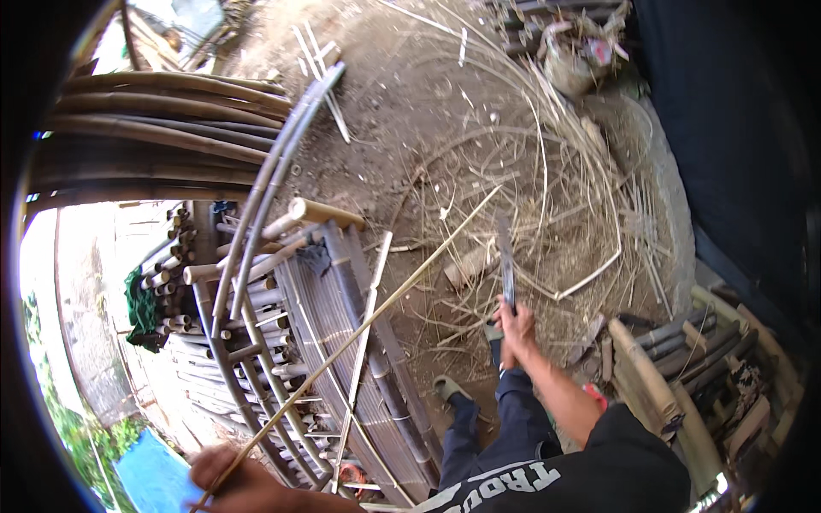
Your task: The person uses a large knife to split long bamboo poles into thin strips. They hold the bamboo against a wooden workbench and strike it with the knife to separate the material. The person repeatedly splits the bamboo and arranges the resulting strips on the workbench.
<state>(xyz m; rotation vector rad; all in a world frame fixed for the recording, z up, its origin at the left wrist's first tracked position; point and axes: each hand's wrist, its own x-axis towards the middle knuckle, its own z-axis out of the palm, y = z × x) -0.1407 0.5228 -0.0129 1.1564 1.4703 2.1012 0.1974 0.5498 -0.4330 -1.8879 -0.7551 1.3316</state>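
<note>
My left hand (238, 480), low at the left and slightly blurred, is closed on a long thin bamboo strip (368, 321). The strip slants up and to the right across the view, its far end over the littered ground. In front of my body, my right hand (516, 327) grips a long-bladed knife (506, 256) by its handle. The blade points away from me, close to the strip's far end but apart from it. Beneath the strip lies a rack of slender bamboo slats (333, 321), edged by dark poles.
Bamboo shavings (505, 171) litter the dirt floor around a short bamboo piece (469, 267). Thick poles (162, 128) are stacked at the far left, cut bamboo lengths (650, 368) at the right. A bucket (571, 68) stands at the far right. My feet are below the knife.
</note>
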